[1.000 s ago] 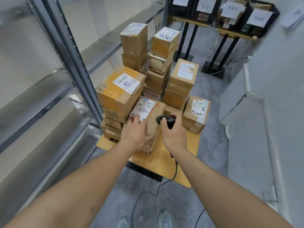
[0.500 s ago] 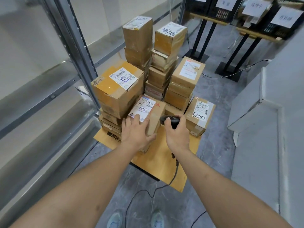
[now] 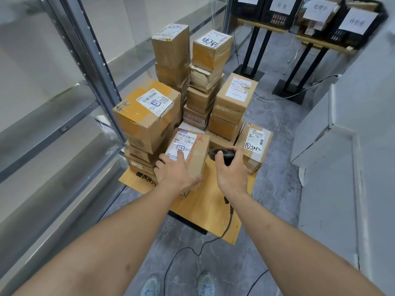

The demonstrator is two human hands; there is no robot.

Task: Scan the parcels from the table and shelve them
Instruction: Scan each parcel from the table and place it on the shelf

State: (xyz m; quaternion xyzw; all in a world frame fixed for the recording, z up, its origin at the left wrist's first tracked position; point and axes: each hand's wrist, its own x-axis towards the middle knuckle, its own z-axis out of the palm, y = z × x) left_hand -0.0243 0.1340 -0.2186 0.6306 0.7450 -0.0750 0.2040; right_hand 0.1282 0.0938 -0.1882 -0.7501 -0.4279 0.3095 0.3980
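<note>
Several cardboard parcels are stacked on a small wooden table (image 3: 210, 207). At the front stands a tilted parcel (image 3: 195, 150) with a white label and red print. My left hand (image 3: 176, 173) holds this parcel, fingers on its label and thumb wrapped around its right side. My right hand (image 3: 229, 170) grips a black barcode scanner (image 3: 222, 155) just right of that parcel, its head pointing left at it. The scanner's cable (image 3: 228, 223) hangs down to the floor. A small parcel marked 5082 (image 3: 254, 144) sits right of the scanner.
A grey metal shelving rack (image 3: 70, 116) runs along the left, its upright close to the large taped parcel (image 3: 149, 114). Black stands with labelled crates (image 3: 316, 16) are at the back right. A white panel (image 3: 316, 133) leans on the right wall. Grey floor surrounds the table.
The view has moved closer and tilted. My left hand has slid further up the tilted parcel's label; my right hand with the scanner has stayed beside it.
</note>
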